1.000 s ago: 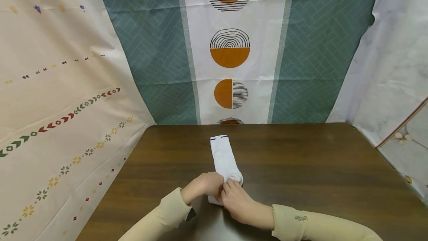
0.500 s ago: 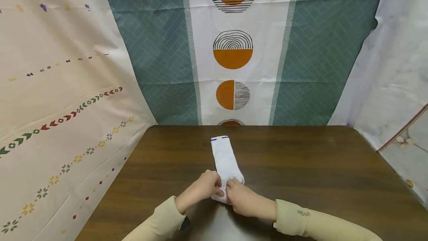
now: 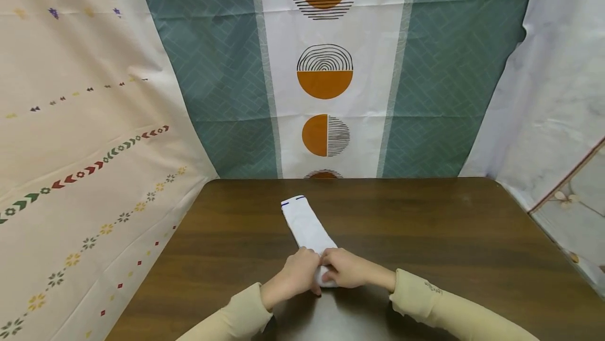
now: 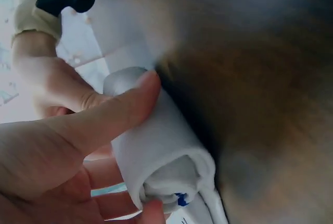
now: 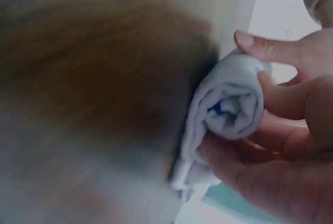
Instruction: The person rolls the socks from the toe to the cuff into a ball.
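A white sock point(image 3: 307, 225) with blue marks at its far end lies on the table, its near end wound into a roll. My left hand point(image 3: 295, 274) holds the left of this roll, and my right hand point(image 3: 352, 269) grips its right. In the left wrist view the thumb of my left hand point(image 4: 57, 151) lies along the rolled sock point(image 4: 161, 135), fingers beneath. Seen from the right wrist, the spiral end of the rolled sock point(image 5: 237, 112) has a blue spot inside, and my right hand point(image 5: 296, 146) curls round it. A flat strip trails from the roll.
The dark brown wooden table point(image 3: 425, 236) spreads out on both sides of the sock. A patterned green and white cloth point(image 3: 227, 94) hangs behind its back edge. Cream cloth point(image 3: 94, 173) hangs at the left, pale marbled cloth point(image 3: 557, 94) at the right.
The sock's far end has swung left, so it slants more. My right hand has moved a little right and up; my left has come closer to it on the roll.
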### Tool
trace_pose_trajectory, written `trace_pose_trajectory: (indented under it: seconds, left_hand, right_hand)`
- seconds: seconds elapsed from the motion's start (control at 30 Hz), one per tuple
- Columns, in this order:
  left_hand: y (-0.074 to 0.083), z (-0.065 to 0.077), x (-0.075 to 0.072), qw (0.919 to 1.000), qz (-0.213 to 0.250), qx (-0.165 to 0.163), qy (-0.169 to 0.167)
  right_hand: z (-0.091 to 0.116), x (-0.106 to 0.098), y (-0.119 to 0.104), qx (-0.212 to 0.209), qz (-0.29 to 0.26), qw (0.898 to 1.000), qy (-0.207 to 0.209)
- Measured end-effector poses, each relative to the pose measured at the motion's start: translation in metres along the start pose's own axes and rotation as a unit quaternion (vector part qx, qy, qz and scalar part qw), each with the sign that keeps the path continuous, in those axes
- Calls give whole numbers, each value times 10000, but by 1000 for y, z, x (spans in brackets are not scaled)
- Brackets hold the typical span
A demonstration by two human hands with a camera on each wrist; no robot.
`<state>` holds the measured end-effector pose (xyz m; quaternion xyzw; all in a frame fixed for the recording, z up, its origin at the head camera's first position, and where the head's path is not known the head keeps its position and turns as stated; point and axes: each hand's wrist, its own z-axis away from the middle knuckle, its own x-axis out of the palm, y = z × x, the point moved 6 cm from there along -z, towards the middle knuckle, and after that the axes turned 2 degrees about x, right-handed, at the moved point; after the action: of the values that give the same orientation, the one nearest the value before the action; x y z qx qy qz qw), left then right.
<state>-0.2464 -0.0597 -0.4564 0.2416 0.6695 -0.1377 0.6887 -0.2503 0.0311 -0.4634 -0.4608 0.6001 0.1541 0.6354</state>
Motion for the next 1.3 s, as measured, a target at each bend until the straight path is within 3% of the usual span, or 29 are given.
trace_pose_trajectory:
  seconds: [0.17,0.33,0.47,0.53,0.67,0.77,1.0,1.13,1.3]
  left_hand:
    - [-3,-9,-4,9986,185,388,-310]
    - [-8,-17,0,9919,632,730,-820]
    - [-10,-22,3,9870,842,734,-1154]
    - [-10,-26,5,9848,863,692,-1338]
    - [-12,-34,5,9784,837,603,-1792]
    - [-14,-40,5,9698,971,644,-2143]
    - [-24,-48,14,9375,1910,654,-2834]
    - [-31,-51,18,9286,2205,317,-2968]
    - [-37,-49,19,9374,2311,-393,-2576]
  right_hand:
    - [0,-4,5,-112,-94,9998,106]
    - [6,-5,2,153,121,9986,492]
    - [12,-6,-11,48,939,9916,889]
    - [15,-5,-19,-268,1749,9794,973]
    - [16,1,-32,-796,3176,9389,1062]
    - [16,3,-33,-852,3667,9186,1197]
    - [18,7,-32,-859,4364,8815,1586]
    - [17,7,-28,-655,4392,8844,1439]
    - [14,5,-25,-515,4144,9024,1064]
